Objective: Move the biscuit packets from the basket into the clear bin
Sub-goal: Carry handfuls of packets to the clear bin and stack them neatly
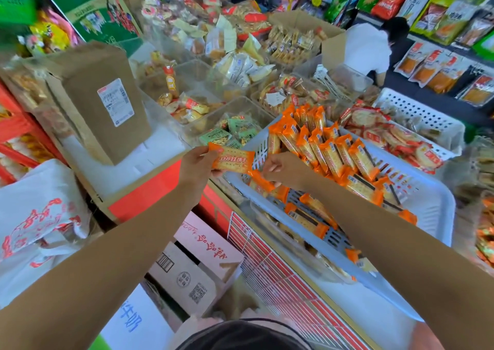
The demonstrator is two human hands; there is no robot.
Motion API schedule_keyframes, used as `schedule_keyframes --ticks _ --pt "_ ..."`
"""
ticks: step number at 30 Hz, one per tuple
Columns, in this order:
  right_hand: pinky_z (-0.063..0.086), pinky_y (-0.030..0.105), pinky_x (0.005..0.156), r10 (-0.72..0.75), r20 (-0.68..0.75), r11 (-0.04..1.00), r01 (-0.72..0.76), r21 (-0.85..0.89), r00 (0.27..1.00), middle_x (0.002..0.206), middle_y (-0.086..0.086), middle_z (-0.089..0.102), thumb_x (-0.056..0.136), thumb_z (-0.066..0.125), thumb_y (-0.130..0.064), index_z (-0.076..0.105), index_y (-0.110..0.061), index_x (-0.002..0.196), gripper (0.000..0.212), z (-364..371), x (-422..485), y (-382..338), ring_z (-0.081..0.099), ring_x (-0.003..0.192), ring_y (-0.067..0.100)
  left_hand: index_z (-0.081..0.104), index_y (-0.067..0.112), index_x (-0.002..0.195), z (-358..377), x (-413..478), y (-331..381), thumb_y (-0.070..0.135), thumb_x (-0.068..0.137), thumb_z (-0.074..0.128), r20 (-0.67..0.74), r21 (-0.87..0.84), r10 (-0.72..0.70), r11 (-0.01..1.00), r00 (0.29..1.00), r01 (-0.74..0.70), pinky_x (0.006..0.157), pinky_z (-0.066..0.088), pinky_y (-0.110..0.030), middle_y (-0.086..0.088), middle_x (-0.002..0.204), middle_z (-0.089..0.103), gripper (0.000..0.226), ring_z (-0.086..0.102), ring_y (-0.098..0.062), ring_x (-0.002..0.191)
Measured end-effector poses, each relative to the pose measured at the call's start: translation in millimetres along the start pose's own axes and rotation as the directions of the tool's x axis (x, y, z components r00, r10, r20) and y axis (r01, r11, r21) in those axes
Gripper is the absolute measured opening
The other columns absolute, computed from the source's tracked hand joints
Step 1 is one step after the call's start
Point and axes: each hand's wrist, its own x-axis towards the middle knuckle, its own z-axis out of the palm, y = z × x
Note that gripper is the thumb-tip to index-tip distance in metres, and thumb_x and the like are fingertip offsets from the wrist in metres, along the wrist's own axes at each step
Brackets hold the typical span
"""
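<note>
A pale blue slotted basket [433,210] sits tilted at the right, holding several orange biscuit packets [334,157]. My left hand [196,166] grips one orange biscuit packet [232,159] by its left end, just left of the basket's near corner. My right hand [280,167] pinches another orange packet [263,181] at the basket's rim, right beside the first. Beyond the hands stands a clear bin [240,108] with green packets lying in it.
A brown carton [104,100] with a white label stands at the left. More clear bins of snacks fill the counter behind. A white perforated basket [425,114] holds red packets at the right. A person in white bends at the far shelf [369,47].
</note>
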Motion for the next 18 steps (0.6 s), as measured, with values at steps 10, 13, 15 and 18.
schedule_keyframes --ticks 10,13,15,18 --pt "0.045 0.021 0.069 -0.006 -0.267 0.988 -0.035 -0.149 0.964 0.09 0.005 0.065 0.09 0.058 -0.011 0.064 -0.013 0.09 0.007 4.9 -17.1 7.6 0.058 0.084 0.016 0.063 0.004 0.107 0.9 -6.2 1.7 0.011 0.088 0.066 0.042 -0.016 -0.005 1.0 0.999 0.006 0.053 0.054 -0.018 -0.013 0.095 0.068 0.02 0.067 -0.019 0.076" --pt "0.055 0.035 0.073 0.007 -0.277 0.99 -0.047 -0.136 0.961 0.086 0.012 0.069 0.091 0.058 -0.012 0.063 -0.011 0.093 0.005 0.2 -26.3 10.8 0.065 0.082 0.025 0.063 0.014 0.087 1.1 -9.1 2.3 0.012 0.089 0.066 0.069 -0.002 0.002 1.0 0.998 -0.002 0.055 0.057 -0.021 -0.01 0.089 0.068 0.004 0.067 -0.021 0.075" --pt "0.055 0.036 0.064 -0.001 -0.246 0.989 -0.035 -0.142 0.969 0.081 0.009 0.068 0.092 0.055 -0.009 0.059 -0.019 0.102 0.015 0.1 -32.4 11.4 0.067 0.075 0.023 0.063 0.019 0.079 2.5 -10.6 2.4 0.011 0.089 0.065 0.091 0.011 0.017 1.0 0.996 -0.018 0.059 0.059 -0.024 -0.008 0.085 0.067 0.013 0.067 -0.021 0.074" --pt "0.05 0.022 0.052 0.052 -0.199 0.992 -0.074 -0.101 0.979 0.087 -0.004 0.06 0.1 0.046 -0.013 0.061 -0.016 0.11 0.019 2.7 -38.9 5.2 0.064 0.064 0.013 0.063 0.018 0.078 4.0 -12.3 2.9 0.011 0.089 0.065 0.117 0.001 0.017 1.0 0.993 -0.017 0.063 0.06 -0.026 -0.007 0.081 0.067 0.014 0.067 -0.02 0.071"
